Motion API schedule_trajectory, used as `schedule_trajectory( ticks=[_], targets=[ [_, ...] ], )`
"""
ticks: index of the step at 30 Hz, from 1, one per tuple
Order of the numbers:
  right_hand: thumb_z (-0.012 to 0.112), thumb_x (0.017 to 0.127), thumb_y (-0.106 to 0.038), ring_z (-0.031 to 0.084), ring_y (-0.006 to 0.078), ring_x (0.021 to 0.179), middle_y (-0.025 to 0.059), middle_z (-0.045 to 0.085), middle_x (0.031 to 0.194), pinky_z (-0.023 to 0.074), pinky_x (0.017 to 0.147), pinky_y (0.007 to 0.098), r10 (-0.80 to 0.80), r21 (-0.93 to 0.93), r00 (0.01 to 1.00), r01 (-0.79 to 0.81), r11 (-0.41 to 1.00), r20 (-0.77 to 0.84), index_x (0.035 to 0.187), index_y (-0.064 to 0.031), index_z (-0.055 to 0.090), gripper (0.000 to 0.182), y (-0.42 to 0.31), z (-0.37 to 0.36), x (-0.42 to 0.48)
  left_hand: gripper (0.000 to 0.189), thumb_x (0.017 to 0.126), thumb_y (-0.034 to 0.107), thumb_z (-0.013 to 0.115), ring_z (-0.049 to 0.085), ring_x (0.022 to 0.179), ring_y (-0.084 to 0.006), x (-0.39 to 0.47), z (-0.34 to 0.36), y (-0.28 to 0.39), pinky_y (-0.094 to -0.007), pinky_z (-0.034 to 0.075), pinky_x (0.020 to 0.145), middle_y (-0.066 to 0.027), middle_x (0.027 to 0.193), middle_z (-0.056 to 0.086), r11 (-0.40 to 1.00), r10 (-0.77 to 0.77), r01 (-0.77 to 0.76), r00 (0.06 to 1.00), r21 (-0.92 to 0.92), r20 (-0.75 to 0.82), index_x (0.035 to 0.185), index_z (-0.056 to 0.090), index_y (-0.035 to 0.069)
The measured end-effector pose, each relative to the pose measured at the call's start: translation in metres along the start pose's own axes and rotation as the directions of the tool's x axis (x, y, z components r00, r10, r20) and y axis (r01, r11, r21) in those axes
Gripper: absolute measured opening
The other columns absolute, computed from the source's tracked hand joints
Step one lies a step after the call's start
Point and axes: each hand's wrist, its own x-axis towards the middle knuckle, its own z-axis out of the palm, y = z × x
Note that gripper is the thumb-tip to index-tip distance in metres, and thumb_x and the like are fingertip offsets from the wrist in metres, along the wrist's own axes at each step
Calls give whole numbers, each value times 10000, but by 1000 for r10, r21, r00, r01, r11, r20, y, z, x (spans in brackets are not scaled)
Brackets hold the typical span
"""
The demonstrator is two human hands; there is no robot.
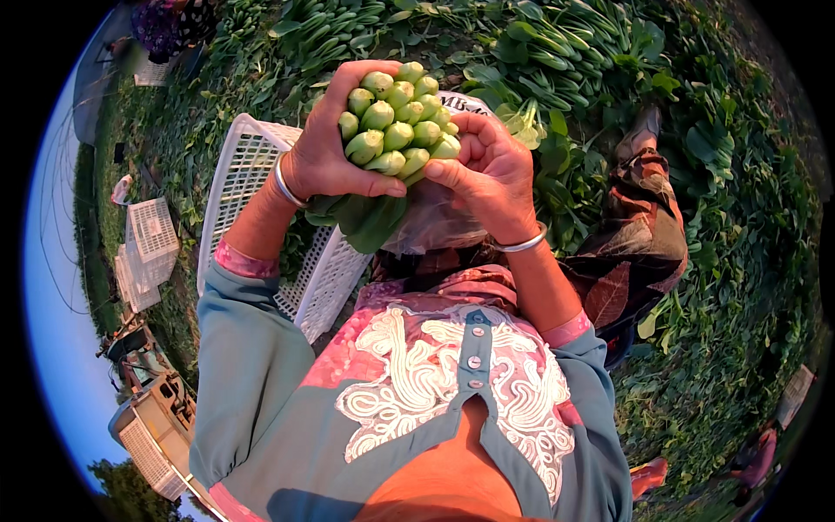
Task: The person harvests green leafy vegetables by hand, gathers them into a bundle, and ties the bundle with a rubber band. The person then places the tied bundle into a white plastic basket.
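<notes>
A tight bundle of leafy greens (399, 124), possibly bok choy, is held up before my chest, its pale cut stem ends facing me. My left hand (333, 140) wraps around the bundle's left side, thumb along the lower edge. On the right side, my right hand (499, 169) grips it with curled fingers, the thumb against the lower right stems. Dark green leaves (368, 222) hang below the stems; the rest of the foliage is hidden behind. Beneath the hands, a clear plastic bag (434, 218) bearing print lies over my lap.
A white slatted plastic crate (244, 163) holding some greens stands close on my left. Cut greens (561, 49) lie in heaps ahead. More crates (150, 228) and a vehicle with a cargo bed (156, 417) are farther left. Other people (163, 29) (757, 460) are in the field.
</notes>
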Motion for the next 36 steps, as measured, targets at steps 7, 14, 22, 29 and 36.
schedule_trajectory(
  ticks=[7,14,22,29,36],
  targets=[
    [747,847,-11,640,85,756,61,636,902,595,598,233,31,265,991,-65,962,132,1240,71,493,475,4,-9,-5,1092,531,272,980,526,1249,-245,-3,10,-1,-386,407,1078,-144,1376,512,998,-47,47,999,30,-18,1402,363,43],
    [655,869,66,673,128,848,111,644,1025,616,651,258,21,186,986,-52,981,164,1291,69,457,466,26,-13,-1,1072,529,353,976,554,1217,-389,-23,41,2,-455,453,1025,-247,1351,512,887,179,-93,972,453,-151,1359,379,33],
    [650,844,57,668,135,820,105,650,1021,577,714,277,-31,-146,987,54,988,156,1228,45,549,397,29,-27,1,933,560,248,941,585,1134,-406,-36,62,-12,-465,487,948,-274,1292,545,773,307,-70,911,631,-274,1300,416,29],
    [767,781,-519,516,435,1184,278,497,1318,417,1015,484,-604,-618,768,584,526,211,1330,37,511,822,-5,0,7,818,689,279,882,604,1088,-407,-23,67,-16,-466,507,911,-273,1299,547,757,357,-106,894,645,-272,1306,412,18],
    [698,779,-584,460,436,1204,242,463,1328,365,1027,527,-761,-730,620,608,314,189,1335,-3,501,827,43,28,32,627,818,251,760,614,1073,-397,-12,73,-22,-480,509,917,-239,1246,575,672,375,-103,901,734,-217,1281,426,-9]
  ],
)
